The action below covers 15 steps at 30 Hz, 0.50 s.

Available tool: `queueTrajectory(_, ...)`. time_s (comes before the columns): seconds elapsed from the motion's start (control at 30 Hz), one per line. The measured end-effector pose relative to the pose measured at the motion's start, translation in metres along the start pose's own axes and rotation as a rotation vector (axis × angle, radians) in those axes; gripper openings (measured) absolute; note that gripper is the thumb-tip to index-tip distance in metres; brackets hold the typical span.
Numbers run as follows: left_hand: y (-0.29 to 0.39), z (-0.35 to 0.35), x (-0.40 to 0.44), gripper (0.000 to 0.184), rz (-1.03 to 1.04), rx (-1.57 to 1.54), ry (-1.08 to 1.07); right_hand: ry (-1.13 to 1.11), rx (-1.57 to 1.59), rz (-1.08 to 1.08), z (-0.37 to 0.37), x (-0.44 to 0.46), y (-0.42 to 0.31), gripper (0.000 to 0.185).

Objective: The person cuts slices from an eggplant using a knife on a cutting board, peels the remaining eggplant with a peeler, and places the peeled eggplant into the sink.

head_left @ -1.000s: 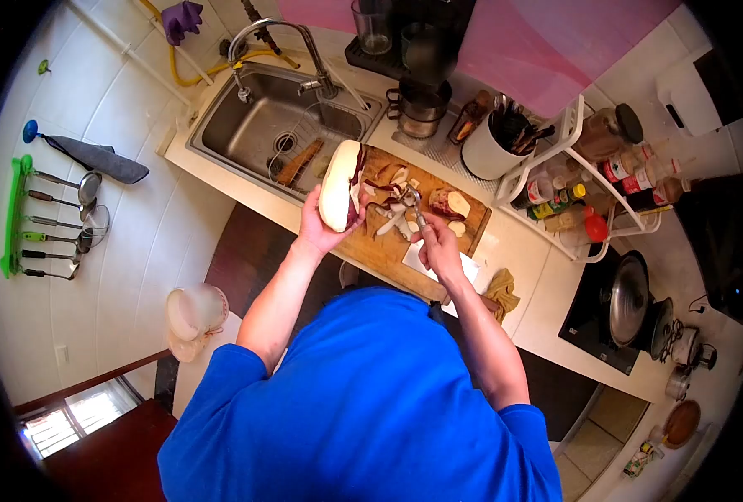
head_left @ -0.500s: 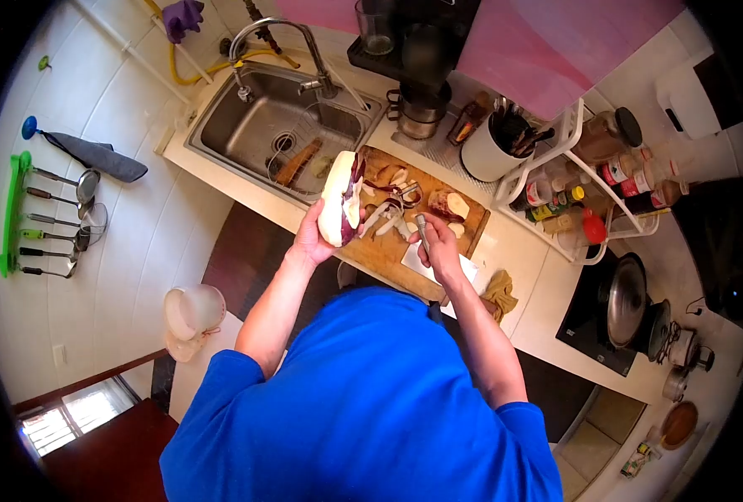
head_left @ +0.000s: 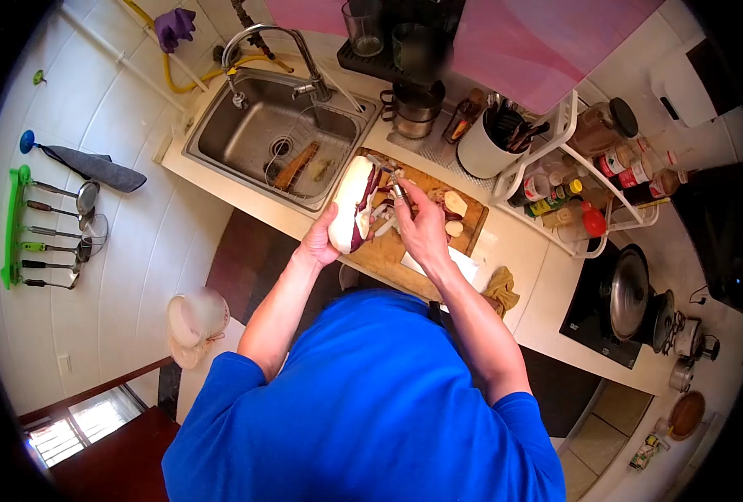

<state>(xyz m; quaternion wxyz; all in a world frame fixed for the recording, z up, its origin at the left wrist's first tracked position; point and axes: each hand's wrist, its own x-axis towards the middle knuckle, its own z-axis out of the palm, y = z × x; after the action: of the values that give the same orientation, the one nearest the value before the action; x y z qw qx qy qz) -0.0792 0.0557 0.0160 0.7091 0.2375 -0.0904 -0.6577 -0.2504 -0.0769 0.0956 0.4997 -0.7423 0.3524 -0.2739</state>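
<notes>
A large, partly peeled root vegetable [head_left: 353, 205], pale with strips of dark purple skin, is in my left hand [head_left: 321, 240], fingers wrapped round its lower side. My right hand [head_left: 424, 227] grips a metal-handled peeler [head_left: 400, 191], its head close to the vegetable's upper right side; whether it touches cannot be told. Beneath both hands lies the wooden cutting board [head_left: 469, 191] with peelings [head_left: 381, 224] and cut pieces [head_left: 454, 202], partly hidden by my right hand. A white sheet or flat item [head_left: 462, 266] sits at the board's near edge.
The sink [head_left: 258, 117] with its faucet [head_left: 300, 58] is left of the board. Behind are a metal pot [head_left: 415, 113] and utensil holder [head_left: 484, 152]. A bottle rack [head_left: 568, 176], cloth [head_left: 500, 291] and stove with a lidded pan [head_left: 627, 293] stand right.
My right hand and the peeler have moved left and up to the vegetable. My left hand has shifted slightly right with the vegetable, which has turned to show more purple skin.
</notes>
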Motion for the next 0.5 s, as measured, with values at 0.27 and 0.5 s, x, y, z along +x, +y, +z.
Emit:
queueTrajectory(0.27, 0.0, -0.012, 0.003, 0.081, -0.002, 0.03, 0.041, -0.02, -0.067, -0.074, -0.002, -0.002, -0.011, 0.04)
queueTrajectory(0.5, -0.007, 0.004, 0.019, 0.072, 0.011, 0.013, 0.101, 0.105, -0.128, -0.133, 0.023, -0.01, -0.006, 0.042)
